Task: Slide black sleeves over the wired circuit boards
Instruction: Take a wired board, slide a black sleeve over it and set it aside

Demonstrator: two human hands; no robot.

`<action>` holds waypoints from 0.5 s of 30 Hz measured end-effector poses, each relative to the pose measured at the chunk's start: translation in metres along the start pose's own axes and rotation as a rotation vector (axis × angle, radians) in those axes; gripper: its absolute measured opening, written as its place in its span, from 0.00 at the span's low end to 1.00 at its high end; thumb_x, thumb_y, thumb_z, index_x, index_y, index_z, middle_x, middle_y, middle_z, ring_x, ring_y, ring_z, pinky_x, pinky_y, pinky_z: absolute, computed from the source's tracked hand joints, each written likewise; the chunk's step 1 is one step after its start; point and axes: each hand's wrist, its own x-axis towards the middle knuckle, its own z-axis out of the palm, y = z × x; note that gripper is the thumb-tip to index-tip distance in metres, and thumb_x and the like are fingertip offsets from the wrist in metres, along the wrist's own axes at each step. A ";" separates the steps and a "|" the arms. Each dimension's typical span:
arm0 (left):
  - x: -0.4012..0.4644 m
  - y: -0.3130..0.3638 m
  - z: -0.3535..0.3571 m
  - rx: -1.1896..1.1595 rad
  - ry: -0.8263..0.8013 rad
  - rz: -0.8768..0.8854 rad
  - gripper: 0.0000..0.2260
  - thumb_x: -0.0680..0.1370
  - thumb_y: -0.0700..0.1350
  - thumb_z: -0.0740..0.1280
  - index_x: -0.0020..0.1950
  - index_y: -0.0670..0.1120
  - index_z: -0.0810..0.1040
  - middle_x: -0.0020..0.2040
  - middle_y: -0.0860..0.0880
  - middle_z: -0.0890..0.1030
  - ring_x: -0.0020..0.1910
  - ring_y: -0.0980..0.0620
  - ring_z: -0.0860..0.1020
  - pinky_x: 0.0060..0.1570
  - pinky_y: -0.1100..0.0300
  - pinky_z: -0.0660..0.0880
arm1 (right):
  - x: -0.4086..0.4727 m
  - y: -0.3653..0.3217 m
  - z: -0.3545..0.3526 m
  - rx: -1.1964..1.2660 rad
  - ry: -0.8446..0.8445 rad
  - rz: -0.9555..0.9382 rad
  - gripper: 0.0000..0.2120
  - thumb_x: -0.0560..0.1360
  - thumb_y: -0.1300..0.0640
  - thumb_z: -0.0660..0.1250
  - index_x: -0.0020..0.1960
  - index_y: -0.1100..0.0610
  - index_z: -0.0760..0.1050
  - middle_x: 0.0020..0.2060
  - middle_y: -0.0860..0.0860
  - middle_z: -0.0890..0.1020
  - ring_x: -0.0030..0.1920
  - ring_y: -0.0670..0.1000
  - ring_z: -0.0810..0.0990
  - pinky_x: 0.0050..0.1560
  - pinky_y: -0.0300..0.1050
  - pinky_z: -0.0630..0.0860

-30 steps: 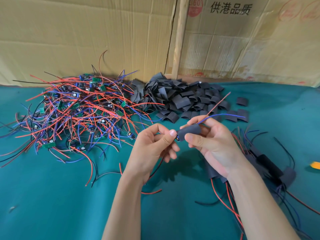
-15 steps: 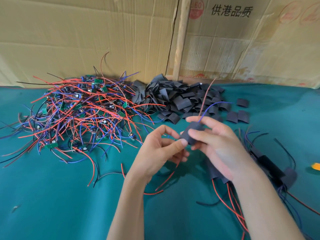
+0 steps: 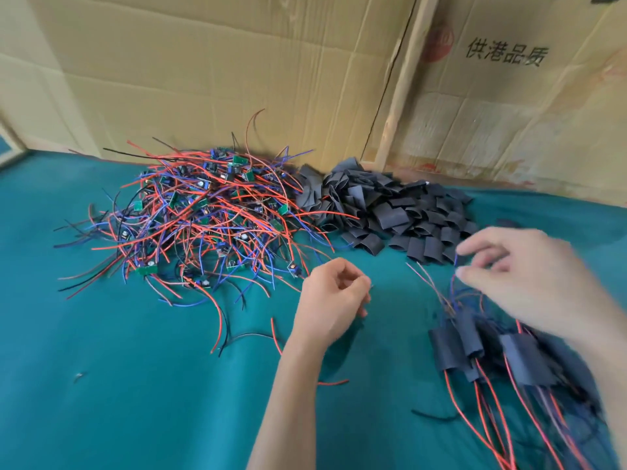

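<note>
Cardboard sheets (image 3: 237,79) stand as a back wall behind a desk covered in teal cloth (image 3: 135,385), seen from the head camera alone. Against the far edge, left of centre, lies a tangled heap of wired circuit boards (image 3: 203,212), small green boards with red, blue and black leads. Just beside it on the right, touching at the fringe, sits the pile of empty black sleeves (image 3: 390,212).

Toward the near right corner lies a cluster of finished pieces (image 3: 475,344), boards already in sleeves with red leads trailing toward the near edge. The right hand (image 3: 529,283) hovers over this cluster, blurred by motion. Its fingers look spread and loosely bent; thin leads rise toward the fingertips, but whether they pinch a wire I cannot tell.

The left hand (image 3: 334,296) hangs near the middle of the desk, between the board heap and the finished cluster, with fingers curled inward and thumb close to the forefinger. It appears to hold nothing, though a fine wire end could be hidden.

My reading: one piece is being set down, so the step in hand is the changeover. Next, the left hand needs to draw one board free of the tangle without dragging its neighbours, while the right takes a single sleeve and opens its flattened mouth.
</note>
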 end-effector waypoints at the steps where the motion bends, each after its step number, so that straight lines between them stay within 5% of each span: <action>1: -0.002 0.001 0.002 0.067 -0.035 0.022 0.05 0.76 0.40 0.67 0.40 0.44 0.77 0.32 0.48 0.83 0.27 0.50 0.80 0.28 0.64 0.71 | 0.004 -0.028 0.010 0.076 -0.038 -0.093 0.05 0.68 0.49 0.75 0.44 0.43 0.82 0.35 0.36 0.82 0.39 0.38 0.80 0.39 0.36 0.72; 3: -0.006 0.004 0.008 0.179 -0.117 0.059 0.08 0.74 0.43 0.66 0.35 0.45 0.76 0.31 0.47 0.82 0.26 0.50 0.81 0.28 0.64 0.72 | 0.016 -0.079 0.039 0.150 -0.153 -0.274 0.04 0.71 0.53 0.71 0.43 0.44 0.83 0.34 0.38 0.83 0.38 0.40 0.80 0.40 0.34 0.74; 5: -0.010 0.005 0.013 0.252 -0.228 0.061 0.08 0.72 0.45 0.63 0.34 0.47 0.78 0.29 0.51 0.81 0.31 0.52 0.83 0.30 0.67 0.73 | 0.033 -0.119 0.072 0.088 -0.315 -0.397 0.09 0.73 0.58 0.68 0.46 0.45 0.82 0.38 0.43 0.83 0.42 0.45 0.79 0.49 0.43 0.78; 7: -0.013 0.010 0.007 0.400 -0.266 0.033 0.11 0.77 0.43 0.63 0.52 0.40 0.83 0.44 0.48 0.83 0.47 0.51 0.82 0.33 0.75 0.70 | 0.049 -0.142 0.104 -0.041 -0.523 -0.400 0.16 0.75 0.61 0.66 0.55 0.43 0.80 0.43 0.48 0.77 0.44 0.50 0.78 0.44 0.47 0.77; 8: -0.011 0.010 0.005 0.429 -0.279 0.054 0.15 0.78 0.41 0.62 0.61 0.37 0.80 0.55 0.41 0.82 0.56 0.48 0.79 0.41 0.73 0.72 | 0.056 -0.146 0.118 -0.106 -0.591 -0.384 0.18 0.75 0.62 0.66 0.60 0.45 0.79 0.43 0.49 0.74 0.42 0.51 0.77 0.38 0.46 0.74; 10: -0.012 0.009 0.002 0.430 -0.386 0.188 0.23 0.74 0.43 0.59 0.64 0.31 0.78 0.65 0.34 0.78 0.66 0.42 0.74 0.62 0.58 0.70 | 0.063 -0.145 0.135 -0.165 -0.602 -0.392 0.17 0.74 0.64 0.68 0.59 0.49 0.80 0.43 0.50 0.73 0.43 0.52 0.78 0.36 0.44 0.70; 12: -0.016 0.013 0.002 0.341 -0.397 0.180 0.20 0.72 0.41 0.58 0.55 0.31 0.81 0.57 0.34 0.82 0.59 0.39 0.79 0.58 0.53 0.73 | 0.066 -0.140 0.137 -0.128 -0.525 -0.407 0.13 0.72 0.66 0.69 0.49 0.50 0.83 0.44 0.52 0.78 0.48 0.53 0.80 0.41 0.45 0.73; 15: -0.012 0.009 0.002 0.032 -0.460 0.014 0.04 0.78 0.35 0.64 0.46 0.39 0.79 0.39 0.42 0.83 0.33 0.48 0.83 0.28 0.59 0.74 | 0.072 -0.126 0.114 0.030 -0.370 -0.359 0.09 0.68 0.62 0.71 0.39 0.49 0.84 0.29 0.43 0.80 0.35 0.40 0.77 0.35 0.36 0.70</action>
